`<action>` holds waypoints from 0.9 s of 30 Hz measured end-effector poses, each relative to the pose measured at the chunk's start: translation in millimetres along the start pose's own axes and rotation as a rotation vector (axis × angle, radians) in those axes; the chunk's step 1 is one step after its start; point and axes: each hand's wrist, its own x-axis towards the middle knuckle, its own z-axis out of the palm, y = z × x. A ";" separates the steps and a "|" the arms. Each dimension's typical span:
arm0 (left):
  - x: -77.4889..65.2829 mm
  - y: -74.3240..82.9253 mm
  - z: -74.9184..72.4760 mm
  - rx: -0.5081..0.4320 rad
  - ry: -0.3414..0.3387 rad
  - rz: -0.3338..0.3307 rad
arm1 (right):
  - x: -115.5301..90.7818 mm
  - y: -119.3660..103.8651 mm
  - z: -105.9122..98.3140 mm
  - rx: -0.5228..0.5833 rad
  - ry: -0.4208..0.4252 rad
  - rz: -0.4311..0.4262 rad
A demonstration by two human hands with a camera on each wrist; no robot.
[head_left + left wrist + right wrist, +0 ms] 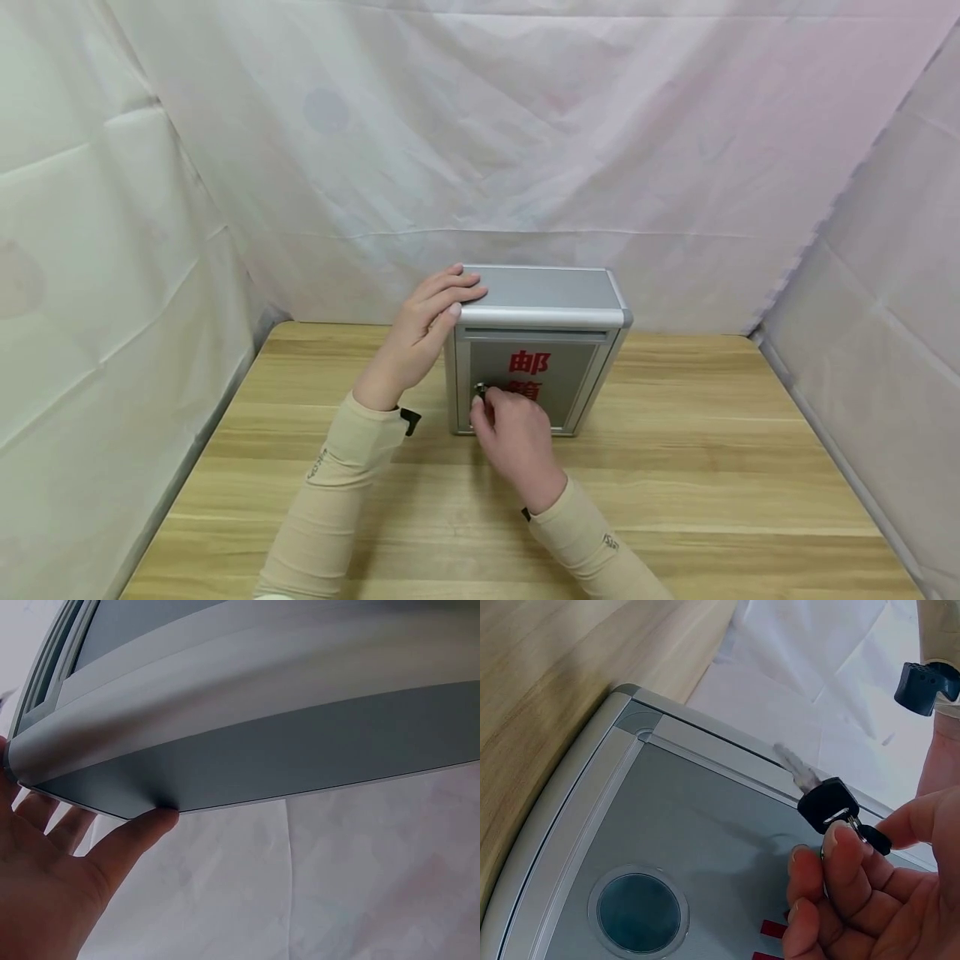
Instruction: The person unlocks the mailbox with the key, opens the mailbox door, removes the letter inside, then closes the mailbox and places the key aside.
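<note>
On a wooden table (712, 483), a grey mailbox (555, 287) stands upright.
Head view: left hand (417, 337) rests on its top, fingers extended; right hand (517, 429) at its front. Left wrist: one fingertip (166, 819) touches the top's edge. Right wrist: fingers pinch black-headed keys (828, 804) before it.

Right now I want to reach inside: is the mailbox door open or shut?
Shut: the door lies flush with the front of the mailbox.
</note>
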 end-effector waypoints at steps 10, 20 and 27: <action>-2.8 -14.4 3.3 -0.007 -0.003 -0.013 | -4.5 -0.7 -1.9 0.003 0.024 -0.032; -6.5 -42.9 3.8 0.004 -0.015 0.017 | -10.8 -3.1 -4.4 -0.034 0.063 -0.047; -6.9 -43.3 4.2 0.014 -0.014 0.016 | -8.4 -8.4 -23.7 -0.042 0.184 -0.074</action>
